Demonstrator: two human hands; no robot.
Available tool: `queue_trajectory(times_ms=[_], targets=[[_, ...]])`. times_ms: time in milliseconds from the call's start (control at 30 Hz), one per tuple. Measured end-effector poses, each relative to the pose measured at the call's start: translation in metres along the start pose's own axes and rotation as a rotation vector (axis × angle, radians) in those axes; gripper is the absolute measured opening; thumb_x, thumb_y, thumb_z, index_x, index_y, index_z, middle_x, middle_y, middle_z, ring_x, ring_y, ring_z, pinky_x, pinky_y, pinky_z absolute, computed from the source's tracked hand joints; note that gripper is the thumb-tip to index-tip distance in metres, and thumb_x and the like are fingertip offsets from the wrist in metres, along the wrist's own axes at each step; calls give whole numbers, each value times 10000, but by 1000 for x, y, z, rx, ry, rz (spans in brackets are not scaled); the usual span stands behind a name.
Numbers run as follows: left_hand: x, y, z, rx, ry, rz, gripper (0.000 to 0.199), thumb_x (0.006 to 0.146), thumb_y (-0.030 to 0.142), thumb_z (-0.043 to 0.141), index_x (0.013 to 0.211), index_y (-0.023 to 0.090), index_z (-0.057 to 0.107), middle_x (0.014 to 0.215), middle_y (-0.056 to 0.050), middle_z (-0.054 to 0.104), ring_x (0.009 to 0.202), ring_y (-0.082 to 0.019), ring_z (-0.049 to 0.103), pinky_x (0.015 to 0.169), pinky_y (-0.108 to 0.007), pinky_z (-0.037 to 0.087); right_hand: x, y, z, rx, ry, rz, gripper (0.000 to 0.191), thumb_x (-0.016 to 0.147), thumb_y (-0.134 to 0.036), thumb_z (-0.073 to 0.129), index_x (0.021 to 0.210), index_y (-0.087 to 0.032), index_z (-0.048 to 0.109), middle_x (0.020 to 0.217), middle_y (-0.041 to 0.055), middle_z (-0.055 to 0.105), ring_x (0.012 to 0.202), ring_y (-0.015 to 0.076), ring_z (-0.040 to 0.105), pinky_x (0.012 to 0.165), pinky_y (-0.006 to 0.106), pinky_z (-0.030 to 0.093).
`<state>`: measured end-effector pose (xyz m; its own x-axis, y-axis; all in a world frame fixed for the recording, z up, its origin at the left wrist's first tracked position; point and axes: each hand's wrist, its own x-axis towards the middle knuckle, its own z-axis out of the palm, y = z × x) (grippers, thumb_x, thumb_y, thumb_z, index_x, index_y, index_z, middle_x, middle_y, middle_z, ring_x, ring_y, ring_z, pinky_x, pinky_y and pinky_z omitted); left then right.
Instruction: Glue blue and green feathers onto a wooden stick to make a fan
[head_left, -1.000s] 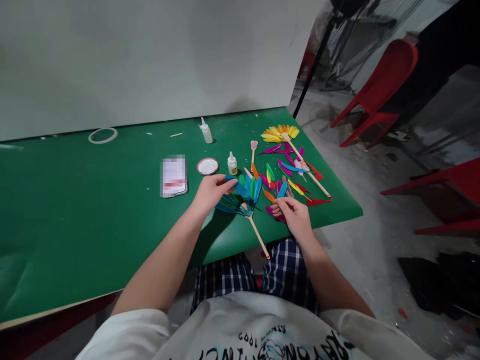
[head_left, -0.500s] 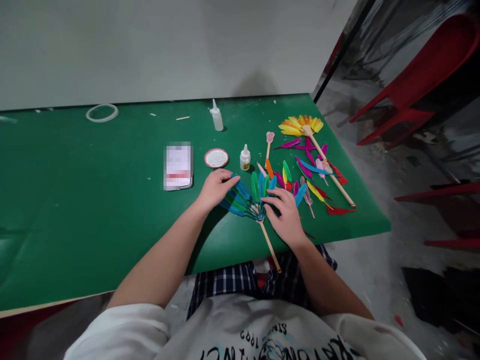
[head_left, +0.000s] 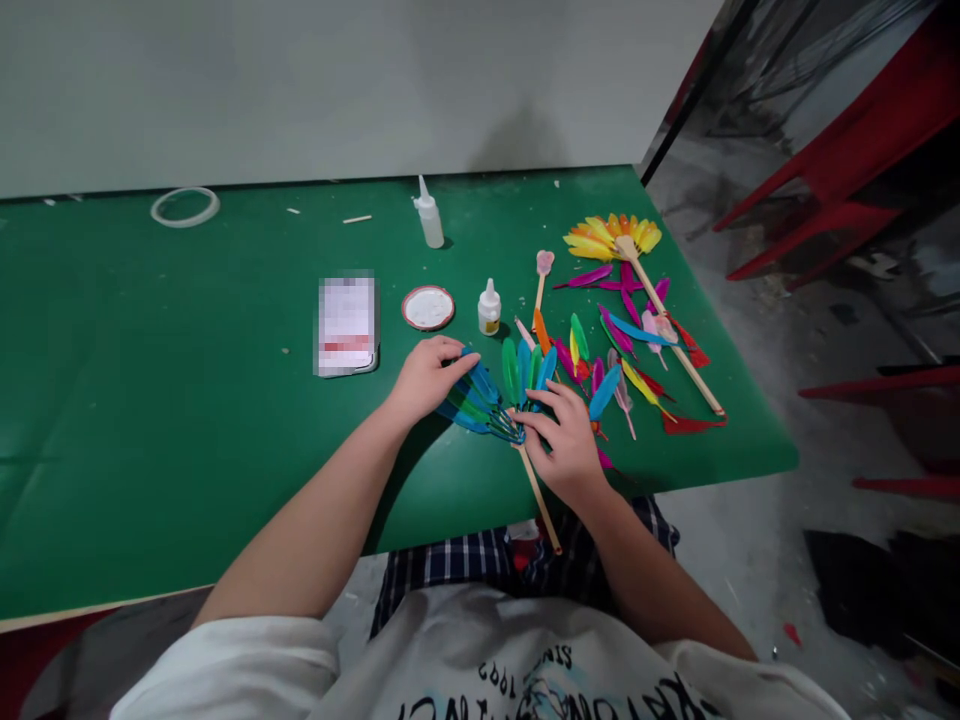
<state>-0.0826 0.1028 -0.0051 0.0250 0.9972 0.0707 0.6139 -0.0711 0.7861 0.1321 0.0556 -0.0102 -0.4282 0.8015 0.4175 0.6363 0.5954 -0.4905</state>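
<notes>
A feather fan (head_left: 513,378) with blue and green feathers lies near the table's front edge. Its wooden handle (head_left: 541,503) points toward me and sticks out past the edge. My left hand (head_left: 431,380) is closed on a blue feather (head_left: 481,381) at the fan's left side, pinched between thumb and fingers. On the right, my right hand (head_left: 562,438) touches the feather bases where they meet the handle, its fingers bent and partly apart. Whether those fingers grip anything is hard to see. Loose coloured feathers (head_left: 604,392) lie just beyond that hand.
A small glue bottle (head_left: 489,309), a round lid with white paste (head_left: 428,308) and a phone (head_left: 346,325) lie beyond my hands. Farther back stand a taller bottle (head_left: 430,217) and a tape ring (head_left: 185,207). A yellow feather fan (head_left: 613,238) lies right; red chairs (head_left: 847,200) stand beyond.
My right hand's fingers have moved slightly left and down, onto the feather bases. My left hand keeps its hold on the feather. The whole view has shifted a little.
</notes>
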Motion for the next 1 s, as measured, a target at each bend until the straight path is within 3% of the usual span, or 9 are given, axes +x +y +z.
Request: queue_trajectory(times_ms=[600,1000], targets=[[-1,1,5,182,25,34,289,759,399,511,641,170,643,810,-44,611,801,-173,532,754,-298,385,-2,1,2,-73,-37,-60,268,728,-144,481,912,-242,650,1060,57,570,1119,262,414,918,467,364],[-1,5,6,148,56,-3,248,741,401,543,715,182,657,826,-42,628,820,-179,546,780,-312,393,-4,1,3,-115,-56,-108,280,719,-172,496,943,-260,639,1086,56,563,1130,255,411,983,503,265]])
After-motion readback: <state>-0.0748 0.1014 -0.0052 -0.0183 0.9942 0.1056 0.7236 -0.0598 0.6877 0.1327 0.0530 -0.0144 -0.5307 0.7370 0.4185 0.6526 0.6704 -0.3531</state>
